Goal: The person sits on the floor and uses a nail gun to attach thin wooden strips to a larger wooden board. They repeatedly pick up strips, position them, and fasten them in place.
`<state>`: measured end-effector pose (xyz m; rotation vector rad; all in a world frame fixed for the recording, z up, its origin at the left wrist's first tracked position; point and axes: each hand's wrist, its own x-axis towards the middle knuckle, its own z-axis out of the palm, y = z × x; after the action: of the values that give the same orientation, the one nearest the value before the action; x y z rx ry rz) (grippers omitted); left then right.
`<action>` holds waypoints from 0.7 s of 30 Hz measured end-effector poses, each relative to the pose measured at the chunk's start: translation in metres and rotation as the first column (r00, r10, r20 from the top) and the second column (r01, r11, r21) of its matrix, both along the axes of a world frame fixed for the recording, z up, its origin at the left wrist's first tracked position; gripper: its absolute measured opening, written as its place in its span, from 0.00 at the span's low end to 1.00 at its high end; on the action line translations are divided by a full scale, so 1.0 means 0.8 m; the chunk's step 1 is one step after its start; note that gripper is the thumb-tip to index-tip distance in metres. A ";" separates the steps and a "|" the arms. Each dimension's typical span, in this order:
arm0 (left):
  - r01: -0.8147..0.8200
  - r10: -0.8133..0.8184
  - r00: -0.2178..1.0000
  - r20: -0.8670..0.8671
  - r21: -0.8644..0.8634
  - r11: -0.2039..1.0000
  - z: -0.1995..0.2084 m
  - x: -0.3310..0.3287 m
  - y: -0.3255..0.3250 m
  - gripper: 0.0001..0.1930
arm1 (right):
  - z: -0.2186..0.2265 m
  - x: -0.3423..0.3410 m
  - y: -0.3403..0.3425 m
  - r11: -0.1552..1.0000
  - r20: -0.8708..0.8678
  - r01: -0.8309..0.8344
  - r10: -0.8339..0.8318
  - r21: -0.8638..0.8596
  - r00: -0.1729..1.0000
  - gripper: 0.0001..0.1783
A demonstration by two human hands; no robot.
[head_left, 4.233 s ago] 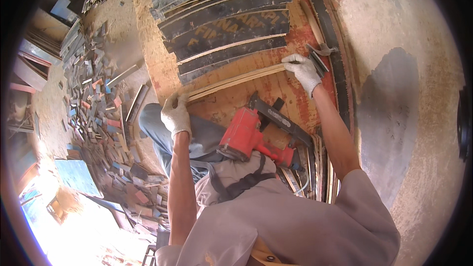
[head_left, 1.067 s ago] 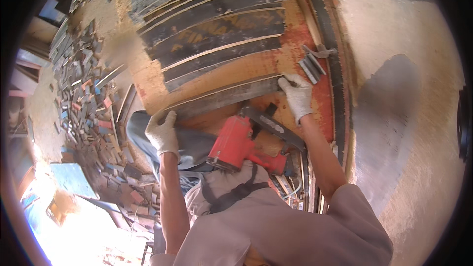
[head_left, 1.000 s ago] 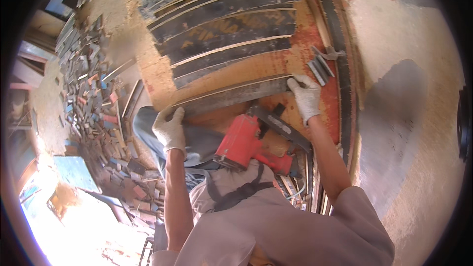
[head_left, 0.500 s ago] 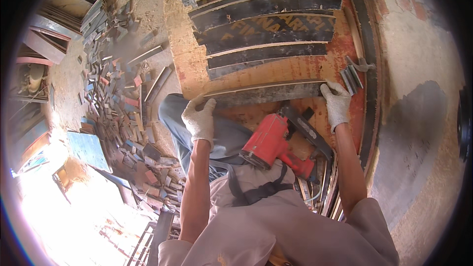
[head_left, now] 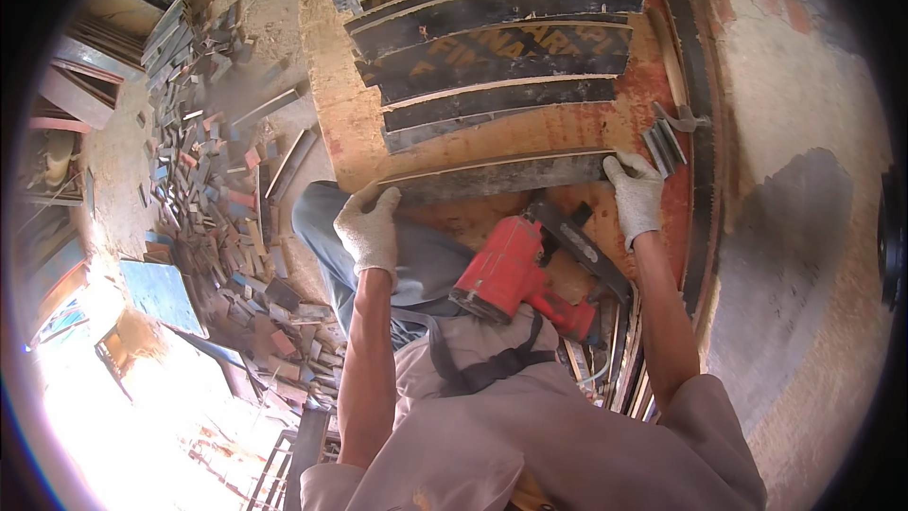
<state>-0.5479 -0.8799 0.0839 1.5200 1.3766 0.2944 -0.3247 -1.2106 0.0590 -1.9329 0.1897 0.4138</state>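
Observation:
A long dark strip of plywood (head_left: 501,179) with a pale upper edge spans the space between my gloved hands. My left hand (head_left: 367,227) grips its left end, thumb on the near side. At the other end, my right hand (head_left: 636,191) has its fingers closed on the strip. Just nearer than the strip, a red nail gun (head_left: 499,270) with a black magazine rests by my lap. Beyond it, several black-faced plywood strips (head_left: 492,61) lie in rows on the worn wooden board (head_left: 355,147).
A hammer (head_left: 673,76) lies along the right side, its head beside a short stack of metal-looking strips (head_left: 665,148). Many small wood offcuts (head_left: 218,218) cover the floor at left. A bluish panel (head_left: 163,295) lies among them. A concrete surface (head_left: 785,255) runs along the right.
The view has shifted slightly, so everything sits a little further left. Both hands keep their hold on the plywood strip, which stays in nearly the same place before me.

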 end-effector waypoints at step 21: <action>0.630 -0.655 0.745 -0.127 0.457 0.628 -0.011 0.102 -0.072 0.08 | 0.032 0.003 0.027 0.981 0.013 0.033 -0.031 -0.190 0.999 0.12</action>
<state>-0.4666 -0.9378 0.0751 2.2986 0.6380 0.2157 -0.3221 -1.1889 0.0848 -2.1164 0.2615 0.3753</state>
